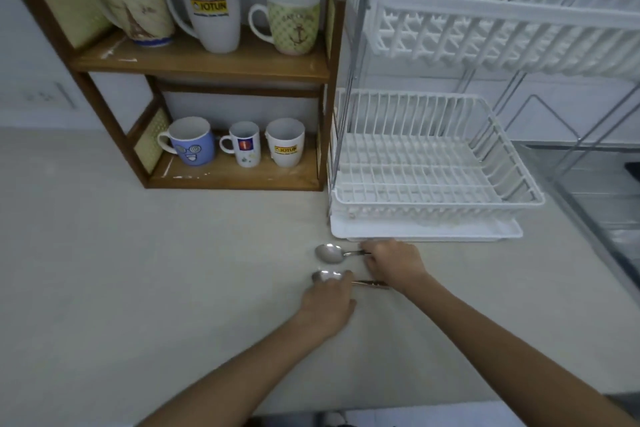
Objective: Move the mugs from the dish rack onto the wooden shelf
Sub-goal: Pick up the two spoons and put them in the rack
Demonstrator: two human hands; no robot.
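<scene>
The wooden shelf (pixel 207 62) stands at the back left and holds several mugs. Its top board carries an Eiffel-tower mug (pixel 138 10), a tall white Jotun mug (pixel 214 10) and an anchor mug (pixel 294 22). The lower board carries a blue face mug (pixel 192 144), a small white mug (pixel 245 148) and a short Jotun mug (pixel 285 143). The white two-tier dish rack (pixel 436 198) to the right shows no mugs. My right hand (pixel 394 263) grips the handle of the far spoon (pixel 329 252). My left hand (pixel 327 305) has fingers on the bowl of the near spoon (pixel 327 276).
A white drip tray (pixel 426 230) lies under the rack. A steel sink (pixel 602 204) is at the right edge. The pale countertop (pixel 138 270) stretches in front of the shelf. A wall socket (pixel 48 95) sits at the far left.
</scene>
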